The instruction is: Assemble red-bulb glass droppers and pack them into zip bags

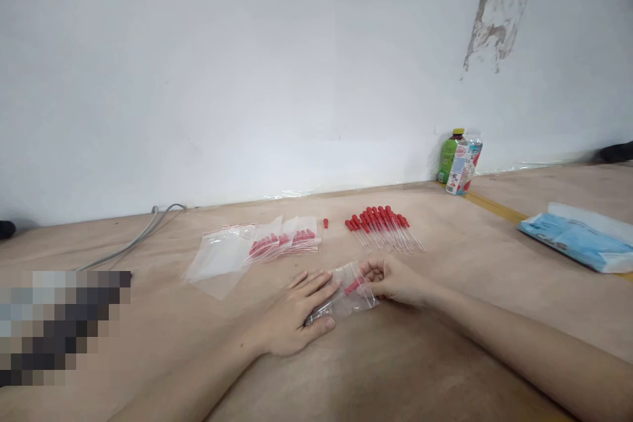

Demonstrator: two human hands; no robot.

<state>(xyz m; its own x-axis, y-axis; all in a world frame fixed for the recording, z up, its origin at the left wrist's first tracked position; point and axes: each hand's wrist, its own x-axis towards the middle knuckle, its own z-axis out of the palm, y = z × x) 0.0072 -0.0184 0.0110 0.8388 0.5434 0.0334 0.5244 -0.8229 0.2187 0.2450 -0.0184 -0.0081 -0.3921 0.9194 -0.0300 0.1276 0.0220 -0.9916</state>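
Observation:
A clear zip bag [349, 302] lies on the brown table surface with a red-topped dropper [353, 286] inside it. My left hand [300, 313] rests flat on the bag's left part, fingers spread. At the bag's right end, my right hand [388, 280] has its fingers closed on the bag's edge. Beyond the hands lie a pile of loose red-topped droppers [383, 221], a single dropper [326, 224] and several bags with red-topped droppers [303, 236]. Flat clear bags [222, 254] are stacked to the left of those.
Two bottles [462, 163] stand against the white wall at the back right. A blue and white package [578, 237] lies at the right, near a yellow strip [494, 208]. A grey cable [128, 244] runs at the left, beside a blurred-out area.

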